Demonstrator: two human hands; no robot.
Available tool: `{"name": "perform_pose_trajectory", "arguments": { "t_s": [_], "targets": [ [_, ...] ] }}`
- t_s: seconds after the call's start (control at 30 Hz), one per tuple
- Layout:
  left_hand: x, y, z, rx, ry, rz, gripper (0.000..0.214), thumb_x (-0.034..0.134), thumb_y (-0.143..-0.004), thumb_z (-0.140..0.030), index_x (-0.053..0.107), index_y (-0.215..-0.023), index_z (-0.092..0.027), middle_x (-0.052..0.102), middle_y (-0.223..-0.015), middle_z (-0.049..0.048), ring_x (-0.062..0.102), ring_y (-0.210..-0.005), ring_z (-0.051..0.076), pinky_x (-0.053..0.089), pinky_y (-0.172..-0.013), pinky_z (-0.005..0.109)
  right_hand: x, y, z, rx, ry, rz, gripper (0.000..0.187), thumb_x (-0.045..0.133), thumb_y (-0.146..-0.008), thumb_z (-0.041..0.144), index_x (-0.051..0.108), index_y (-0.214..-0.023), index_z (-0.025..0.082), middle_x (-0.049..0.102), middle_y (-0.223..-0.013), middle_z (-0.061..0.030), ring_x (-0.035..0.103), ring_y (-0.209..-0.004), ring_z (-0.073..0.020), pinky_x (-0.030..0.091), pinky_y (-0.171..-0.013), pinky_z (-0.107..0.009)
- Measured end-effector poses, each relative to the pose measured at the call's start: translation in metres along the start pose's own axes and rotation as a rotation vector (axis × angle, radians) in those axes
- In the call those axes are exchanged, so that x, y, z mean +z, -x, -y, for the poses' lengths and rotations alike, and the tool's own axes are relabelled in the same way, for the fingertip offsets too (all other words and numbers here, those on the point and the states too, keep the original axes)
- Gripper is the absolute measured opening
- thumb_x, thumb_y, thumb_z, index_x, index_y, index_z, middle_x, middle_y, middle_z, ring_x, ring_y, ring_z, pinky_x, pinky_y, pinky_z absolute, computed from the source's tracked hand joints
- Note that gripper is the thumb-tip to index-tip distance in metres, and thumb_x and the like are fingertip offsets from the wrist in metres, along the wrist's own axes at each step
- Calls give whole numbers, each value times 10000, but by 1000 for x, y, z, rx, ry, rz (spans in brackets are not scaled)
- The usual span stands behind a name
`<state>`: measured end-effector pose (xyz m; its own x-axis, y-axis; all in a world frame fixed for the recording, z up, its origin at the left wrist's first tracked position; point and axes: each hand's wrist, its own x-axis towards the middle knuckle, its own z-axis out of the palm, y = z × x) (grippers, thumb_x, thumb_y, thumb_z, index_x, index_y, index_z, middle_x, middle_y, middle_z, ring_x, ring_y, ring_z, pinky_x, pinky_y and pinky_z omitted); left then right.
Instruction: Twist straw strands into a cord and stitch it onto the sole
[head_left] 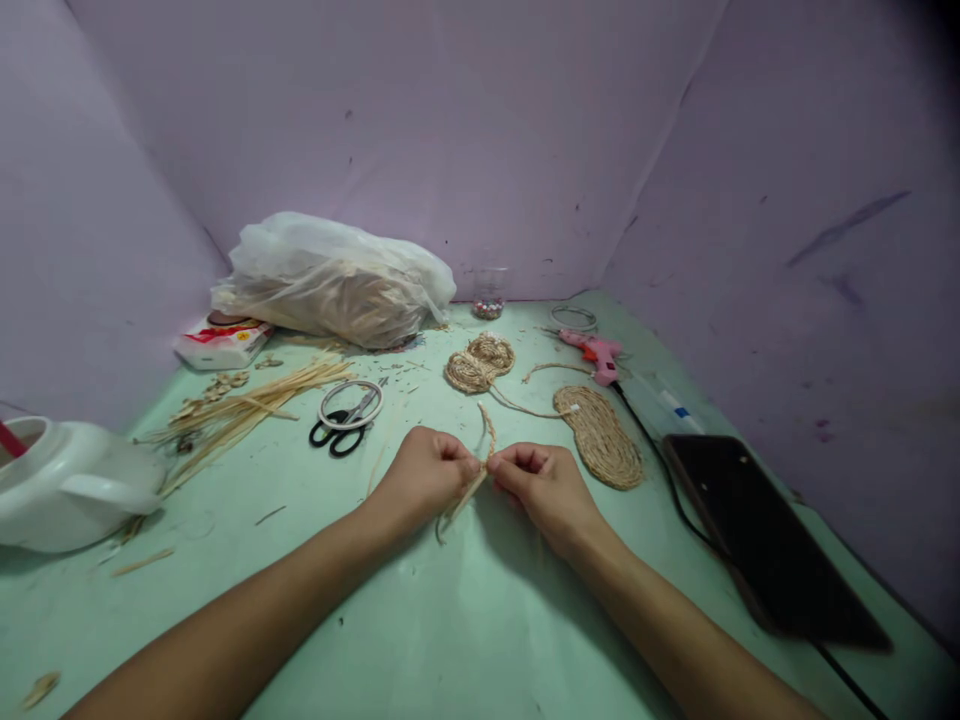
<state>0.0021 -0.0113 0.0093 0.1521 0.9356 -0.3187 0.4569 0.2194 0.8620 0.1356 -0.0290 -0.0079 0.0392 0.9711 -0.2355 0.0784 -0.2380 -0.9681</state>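
Observation:
My left hand (435, 465) and my right hand (544, 490) meet over the middle of the green table (420, 640), both closed in a pinch. Between their fingertips is a short braid of straw strips (490, 425); its thin plaited end sticks up beyond the fingers, and loose strips hang below toward me. Ahead lies a coiled braided sole shape (480, 362) with a narrow waist. A braided cord joins it to the right, where a flat woven sole (598, 436) rests. Scissors (346, 420) with black handles lie left of my hands, under a pale ring (351, 405).
At left are straw strips (247, 410) and a white pitcher (75, 485). A plastic bag (337, 280) and a tissue pack (223, 343) sit behind. A bead cup (489, 295) stands at the wall. A pink glue gun (596, 355) and a dark phone (776, 540) lie right.

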Motion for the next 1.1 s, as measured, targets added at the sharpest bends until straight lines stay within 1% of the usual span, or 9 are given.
{"name": "perform_pose_trajectory", "arguments": {
  "t_s": [0.27, 0.37, 0.47, 0.63, 0.73, 0.8, 0.9, 0.97, 1.1],
  "targets": [
    [17, 29, 10, 863, -962, -465, 195, 432, -711, -125, 598, -609, -136, 563, -512, 31, 487, -431, 136, 309, -419, 243, 6, 4, -2, 63, -165, -70, 100, 608, -565, 206, 635, -548, 111, 542, -454, 16, 346, -392, -48, 251, -404, -198],
    [23, 34, 15, 1063, -1169, -476, 209, 403, -699, -66, 608, -713, -104, 567, -542, 52, 513, -445, 171, 356, -397, 264, 8, 6, -2, 137, -283, -74, 97, 634, -529, 192, 643, -578, 109, 495, -416, 37, 347, -388, -50, 247, -399, -199],
    [27, 37, 17, 1079, -1219, -371, 243, 383, -682, -44, 604, -779, -75, 586, -584, 77, 544, -486, 199, 409, -405, 293, 8, 6, -2, 184, -384, -33, 118, 651, -520, 202, 628, -591, 111, 539, -453, 13, 423, -418, -75, 293, -420, -208],
    [19, 43, 4, 923, -969, -218, 234, 394, -734, -126, 619, -794, -99, 638, -676, 92, 576, -542, 186, 439, -462, 284, 7, 6, -1, 190, -481, 27, 106, 660, -511, 187, 600, -566, 118, 569, -484, -4, 476, -451, -90, 340, -462, -210],
    [4, 38, -11, 647, -556, -262, 251, 397, -785, -219, 627, -711, -151, 646, -678, 61, 586, -618, 158, 449, -573, 267, 6, 6, 0, 183, -478, 60, 122, 673, -520, 201, 588, -552, 119, 534, -467, 17, 423, -415, -61, 297, -432, -193],
    [-6, 31, -19, 330, -291, -252, 190, 470, -739, -229, 633, -788, -147, 637, -635, 39, 564, -539, 129, 437, -525, 238, 6, 7, 0, 188, -439, 83, 146, 680, -544, 230, 583, -551, 120, 526, -476, 21, 401, -409, -51, 274, -424, -189],
    [-12, 19, -21, -83, 60, 79, 192, 483, -706, -225, 619, -777, -109, 538, -443, -7, 414, -310, 78, 308, -319, 188, 8, 7, -2, 166, -388, 141, 175, 674, -576, 264, 574, -541, 125, 526, -478, 17, 411, -419, -57, 275, -434, -198],
    [-13, 12, -17, -182, 243, 269, 179, 481, -696, -211, 600, -642, -88, 534, -445, 11, 405, -295, 63, 271, -281, 165, 9, 7, -3, 134, -382, 201, 186, 662, -594, 281, 578, -544, 123, 541, -479, 4, 440, -439, -71, 300, -460, -208],
    [-16, 2, -5, -263, 464, 426, 166, 509, -693, -164, 594, -599, -56, 575, -524, 43, 472, -340, 54, 338, -301, 140, 9, 6, -2, 127, -397, 230, 192, 674, -581, 283, 587, -551, 115, 575, -503, -12, 465, -459, -74, 309, -481, -207]
  ]
}}
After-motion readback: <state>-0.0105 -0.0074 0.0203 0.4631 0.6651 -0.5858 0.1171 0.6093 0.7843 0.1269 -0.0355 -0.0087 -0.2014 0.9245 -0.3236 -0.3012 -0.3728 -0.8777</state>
